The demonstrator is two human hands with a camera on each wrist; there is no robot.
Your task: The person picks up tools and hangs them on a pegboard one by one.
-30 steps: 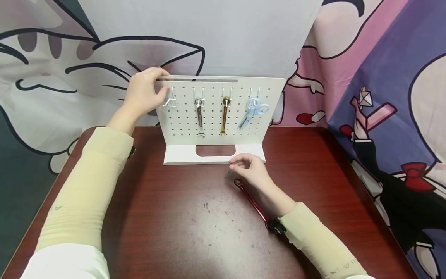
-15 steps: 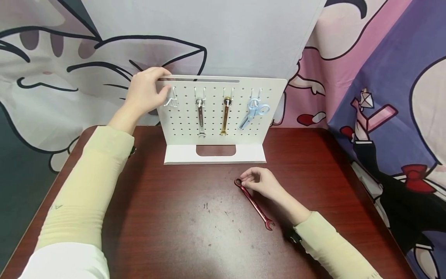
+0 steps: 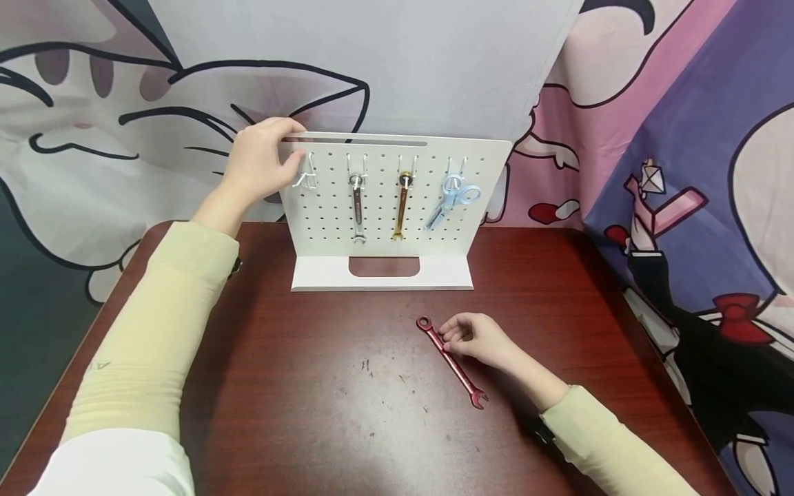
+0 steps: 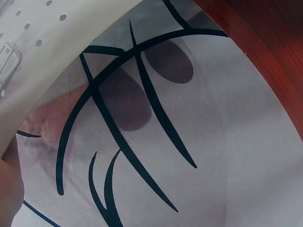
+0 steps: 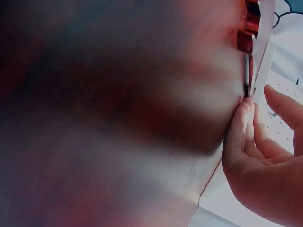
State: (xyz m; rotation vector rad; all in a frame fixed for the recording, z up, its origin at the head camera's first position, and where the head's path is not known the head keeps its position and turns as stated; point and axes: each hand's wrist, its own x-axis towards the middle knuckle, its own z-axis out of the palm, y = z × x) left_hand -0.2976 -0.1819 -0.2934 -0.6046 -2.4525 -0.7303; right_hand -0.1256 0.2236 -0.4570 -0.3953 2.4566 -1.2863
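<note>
My left hand point(image 3: 257, 162) grips the upper left corner of a white pegboard stand point(image 3: 381, 272), thumb in front and fingers over the top edge. In the left wrist view, part of that hand point(image 4: 10, 194) shows beside the pegboard point(image 4: 71, 28). A red combination wrench point(image 3: 455, 368) lies slantwise on the table, ring end towards the board. My right hand point(image 3: 484, 337) is beside its shaft, fingers bent near it. In the right wrist view, the thumb of the right hand point(image 5: 265, 165) stands apart from the fingers, whose tips are at the wrench point(image 5: 245, 42); contact is unclear.
On the board's hooks hang a silver wrench point(image 3: 357, 207), a gold wrench point(image 3: 402, 207) and light blue scissors point(image 3: 451, 198). A white hook point(image 3: 306, 172) at the left holds nothing. Printed cloth point(image 3: 446, 69) hangs behind the brown table point(image 3: 298, 386).
My right hand has drawn back from the board's base towards the person and to the right, down along the wrench. The left hand keeps its hold on the pegboard.
</note>
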